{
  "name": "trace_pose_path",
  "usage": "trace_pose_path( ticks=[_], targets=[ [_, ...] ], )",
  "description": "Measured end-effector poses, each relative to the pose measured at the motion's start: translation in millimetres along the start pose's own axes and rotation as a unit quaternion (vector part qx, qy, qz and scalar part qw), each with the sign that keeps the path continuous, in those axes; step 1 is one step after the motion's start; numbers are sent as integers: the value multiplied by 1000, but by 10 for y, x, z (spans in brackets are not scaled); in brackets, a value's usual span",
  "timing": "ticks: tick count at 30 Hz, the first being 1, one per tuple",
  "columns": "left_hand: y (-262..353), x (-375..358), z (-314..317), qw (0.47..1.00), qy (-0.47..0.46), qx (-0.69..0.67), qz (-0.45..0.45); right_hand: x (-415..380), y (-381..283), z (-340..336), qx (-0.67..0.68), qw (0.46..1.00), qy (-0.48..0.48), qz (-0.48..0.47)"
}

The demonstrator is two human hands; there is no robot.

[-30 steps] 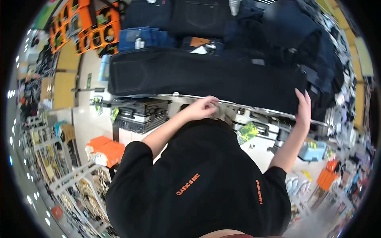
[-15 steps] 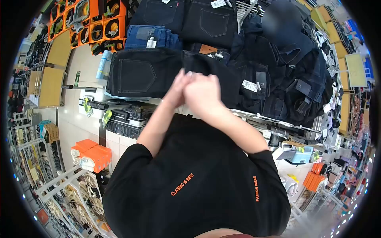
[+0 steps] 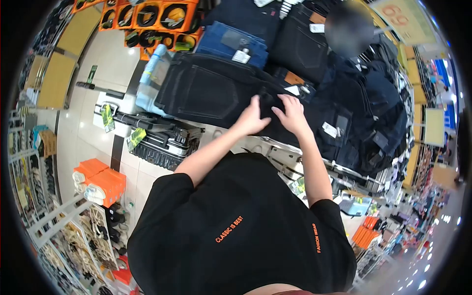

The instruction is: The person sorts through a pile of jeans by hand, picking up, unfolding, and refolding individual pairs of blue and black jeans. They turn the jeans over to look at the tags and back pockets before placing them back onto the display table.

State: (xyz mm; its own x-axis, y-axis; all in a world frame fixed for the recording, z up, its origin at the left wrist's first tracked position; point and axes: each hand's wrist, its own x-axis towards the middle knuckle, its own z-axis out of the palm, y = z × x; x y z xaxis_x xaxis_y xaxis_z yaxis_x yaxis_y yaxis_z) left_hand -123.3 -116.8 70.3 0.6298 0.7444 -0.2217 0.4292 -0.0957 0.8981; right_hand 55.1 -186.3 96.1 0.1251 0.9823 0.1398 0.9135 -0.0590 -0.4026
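Observation:
Black jeans (image 3: 209,91) lie spread across the front of the display, with a stitched back pocket facing up. On the dark fabric near their right part, my left hand (image 3: 251,119) rests with thumb and fingers apart. A short gap separates it from my right hand (image 3: 292,115), whose fingers are spread and touch or hover just over the same dark cloth. Neither hand holds anything that I can see. Just beyond my right hand are a brown waistband patch (image 3: 294,78) and a white tag (image 3: 293,90) on another pair.
Folded blue jeans (image 3: 231,44) lie behind, and dark garments (image 3: 373,108) are heaped at the right. A light blue wrapped roll (image 3: 150,81) stands at the left end. Below sit a black suitcase (image 3: 164,147) and orange shoe boxes (image 3: 101,179). Orange cubbies (image 3: 147,17) are at upper left.
My hands were together over the jeans; they have parted and opened, lying lower on the dark cloth. The camera view has turned, tilting the display.

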Motion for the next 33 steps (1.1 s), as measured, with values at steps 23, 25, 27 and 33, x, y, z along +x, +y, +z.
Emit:
trace_pose_path(
  ticks=[23, 25, 27, 33],
  targets=[
    [-469, -495, -1966, 885, 422, 143, 134, 703, -79, 680, -26, 995, 57, 74],
    [-953, -369, -2301, 898, 406, 170, 9, 798, -50, 711, -51, 995, 59, 70],
    [-1247, -216, -2556, 951, 294, 74, -67, 898, -205, 569, -57, 990, -3, 132],
    [-1280, 135, -2731, 971, 208, -37, -115, 941, -296, 543, -48, 986, -23, 158]
  ],
)
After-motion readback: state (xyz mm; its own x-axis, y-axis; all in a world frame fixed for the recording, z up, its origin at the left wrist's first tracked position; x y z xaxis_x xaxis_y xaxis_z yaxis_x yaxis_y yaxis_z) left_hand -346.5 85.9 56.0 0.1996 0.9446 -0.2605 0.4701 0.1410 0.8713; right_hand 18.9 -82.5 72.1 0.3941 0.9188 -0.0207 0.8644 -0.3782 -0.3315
